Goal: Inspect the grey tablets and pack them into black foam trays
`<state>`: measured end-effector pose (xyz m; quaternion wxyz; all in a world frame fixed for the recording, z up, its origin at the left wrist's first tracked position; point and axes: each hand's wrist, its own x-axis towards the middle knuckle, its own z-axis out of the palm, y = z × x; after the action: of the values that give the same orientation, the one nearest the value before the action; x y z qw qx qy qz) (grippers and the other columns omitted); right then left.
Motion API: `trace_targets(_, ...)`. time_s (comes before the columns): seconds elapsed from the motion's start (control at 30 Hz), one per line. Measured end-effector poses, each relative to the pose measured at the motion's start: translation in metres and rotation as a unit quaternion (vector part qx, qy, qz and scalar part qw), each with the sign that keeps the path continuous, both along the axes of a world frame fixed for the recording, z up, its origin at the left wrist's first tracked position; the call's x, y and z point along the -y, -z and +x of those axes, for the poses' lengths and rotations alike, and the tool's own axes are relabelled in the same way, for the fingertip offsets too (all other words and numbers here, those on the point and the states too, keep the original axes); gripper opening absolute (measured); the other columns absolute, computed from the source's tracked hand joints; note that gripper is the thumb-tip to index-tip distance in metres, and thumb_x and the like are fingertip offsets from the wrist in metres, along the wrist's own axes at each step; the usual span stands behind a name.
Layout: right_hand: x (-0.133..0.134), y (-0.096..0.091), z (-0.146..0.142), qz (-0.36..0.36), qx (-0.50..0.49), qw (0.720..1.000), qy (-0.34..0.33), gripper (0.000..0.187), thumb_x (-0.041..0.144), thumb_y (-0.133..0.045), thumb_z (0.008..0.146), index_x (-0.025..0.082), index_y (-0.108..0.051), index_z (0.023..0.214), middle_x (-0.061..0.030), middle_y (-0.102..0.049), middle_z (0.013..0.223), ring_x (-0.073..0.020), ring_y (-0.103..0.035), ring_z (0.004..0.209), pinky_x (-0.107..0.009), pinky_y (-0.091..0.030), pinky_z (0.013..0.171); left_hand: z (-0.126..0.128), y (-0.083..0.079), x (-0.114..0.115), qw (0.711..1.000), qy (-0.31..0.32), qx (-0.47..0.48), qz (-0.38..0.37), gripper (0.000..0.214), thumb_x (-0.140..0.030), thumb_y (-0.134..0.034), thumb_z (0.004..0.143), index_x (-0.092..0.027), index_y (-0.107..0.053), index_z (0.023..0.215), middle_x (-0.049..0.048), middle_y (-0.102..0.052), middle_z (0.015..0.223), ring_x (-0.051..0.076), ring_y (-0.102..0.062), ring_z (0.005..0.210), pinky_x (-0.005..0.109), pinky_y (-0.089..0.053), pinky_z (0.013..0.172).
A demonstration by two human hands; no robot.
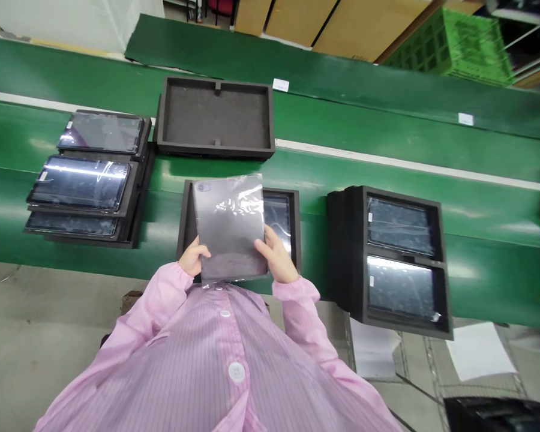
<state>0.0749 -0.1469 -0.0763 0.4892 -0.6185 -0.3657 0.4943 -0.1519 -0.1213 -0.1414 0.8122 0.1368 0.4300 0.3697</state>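
A grey tablet [231,228] in clear plastic film is held up in front of my body, its back with the camera bump facing me. My left hand [193,257] grips its left edge, thumb on the back. On the opposite edge, my right hand [276,255] is closed with the thumb pressed on the film. Below the tablet lies a black foam tray [296,222], mostly covered by it. Another tablet [279,217] shows in the tray's right half, screen up.
To the left stand stacked foam trays with several tablets [78,183]. A bare-bottomed foam tray [216,117] sits behind. On the right rises a tall tray stack [346,246] with two tablets in its top tray. All rest on a green bench [387,144]; a green crate [459,48] stands beyond.
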Motion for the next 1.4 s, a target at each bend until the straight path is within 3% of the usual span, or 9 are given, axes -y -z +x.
trace_targets(0.2,-0.011,0.018,-0.017,-0.072,0.1,0.991,-0.043,0.04,0.041,-0.062,0.08,0.018,-0.058,0.113,-0.0075,-0.077,0.085,-0.0228,-0.072,0.075,-0.036,-0.058,0.072,0.009,0.035,-0.008,0.994,0.048,-0.095,0.0,0.072,-0.008,-0.063,0.055,-0.02,-0.058,0.126,0.0041,-0.072,0.098,0.022,-0.067,0.099,0.039,-0.049,0.096)
trace_targets(0.4,-0.024,0.007,-0.065,-0.045,0.381,0.919,-0.086,0.045,0.024,-0.052,0.088,0.015,-0.057,0.131,-0.0152,-0.074,0.11,-0.0282,-0.073,0.095,-0.041,-0.056,0.088,-0.002,0.032,-0.023,0.987,0.054,-0.138,0.067,0.071,-0.045,-0.068,0.077,-0.025,-0.048,0.142,0.0128,-0.052,0.147,0.027,-0.047,0.138,0.043,-0.039,0.111)
trace_targets(0.57,-0.018,0.022,-0.099,0.056,0.242,0.932,-0.263,0.043,0.026,-0.06,0.085,0.024,-0.062,0.129,-0.006,-0.072,0.12,-0.0202,-0.072,0.103,-0.033,-0.054,0.096,-0.023,0.04,-0.03,0.964,-0.003,-0.247,0.102,0.062,-0.06,-0.07,0.069,-0.017,-0.063,0.113,0.0115,-0.069,0.115,0.026,-0.066,0.106,0.04,-0.051,0.096)
trace_targets(0.67,-0.018,0.037,-0.062,0.004,0.221,0.963,-0.152,0.04,0.027,-0.061,0.085,0.023,-0.064,0.125,-0.0061,-0.072,0.119,-0.0195,-0.071,0.103,-0.034,-0.053,0.099,-0.027,0.056,-0.034,0.938,0.005,-0.325,0.117,0.058,-0.048,-0.072,0.068,-0.015,-0.059,0.113,0.0118,-0.067,0.112,0.025,-0.065,0.105,0.041,-0.048,0.1)
trace_targets(0.8,-0.015,0.054,0.043,-0.071,0.354,0.922,0.138,0.053,0.031,-0.061,0.086,0.011,-0.056,0.135,-0.0174,-0.058,0.139,-0.0275,-0.051,0.133,-0.043,-0.034,0.117,-0.015,0.06,-0.05,0.882,0.053,-0.434,0.175,0.052,-0.034,-0.067,0.075,-0.012,-0.055,0.12,0.0177,-0.06,0.124,0.029,-0.055,0.124,0.044,-0.035,0.114)
trace_targets(0.93,-0.005,0.07,0.114,-0.265,0.364,0.876,0.171,0.068,0.043,-0.059,0.09,0.004,-0.043,0.144,-0.0252,-0.047,0.146,-0.0348,-0.043,0.139,-0.047,-0.031,0.115,-0.003,0.036,-0.061,0.804,0.108,-0.528,0.25,0.07,-0.021,-0.07,0.067,-0.006,-0.048,0.132,0.0276,-0.041,0.144,0.042,-0.028,0.145,0.058,-0.014,0.12)
trace_targets(1.03,-0.001,0.081,0.12,-0.305,0.3,0.894,0.135,0.049,0.043,-0.062,0.089,0.007,-0.063,0.121,-0.0219,-0.066,0.123,-0.0319,-0.062,0.117,-0.039,-0.044,0.101,-0.011,0.025,-0.052,0.678,0.11,-0.647,0.331,0.073,-0.037,-0.067,0.074,-0.009,-0.044,0.137,0.0287,-0.037,0.148,0.045,-0.023,0.146,0.065,-0.017,0.116)
trace_targets(1.2,0.002,0.079,0.111,-0.265,0.241,0.922,0.15,0.03,0.039,-0.056,0.094,0.015,-0.069,0.108,-0.0142,-0.072,0.113,-0.0272,-0.066,0.106,-0.034,-0.046,0.094,-0.042,0.042,-0.041,0.64,0.283,-0.71,0.074,0.051,-0.056,-0.047,0.076,-0.014,-0.059,0.102,0.0288,-0.065,0.106,0.051,-0.058,0.117,0.063,-0.044,0.096)
trace_targets(1.4,0.053,0.045,0.138,-0.18,0.135,0.949,0.221,0.025,0.038,-0.074,0.078,0.018,-0.068,0.091,-0.0075,-0.074,0.094,-0.0242,-0.068,0.092,-0.035,-0.049,0.088,-0.047,0.001,-0.077,0.543,0.307,-0.77,0.133,0.029,-0.059,-0.045,0.07,-0.03,-0.046,0.069,0.0112,-0.065,0.064,0.047,-0.068,0.094,0.056,-0.054,0.078)
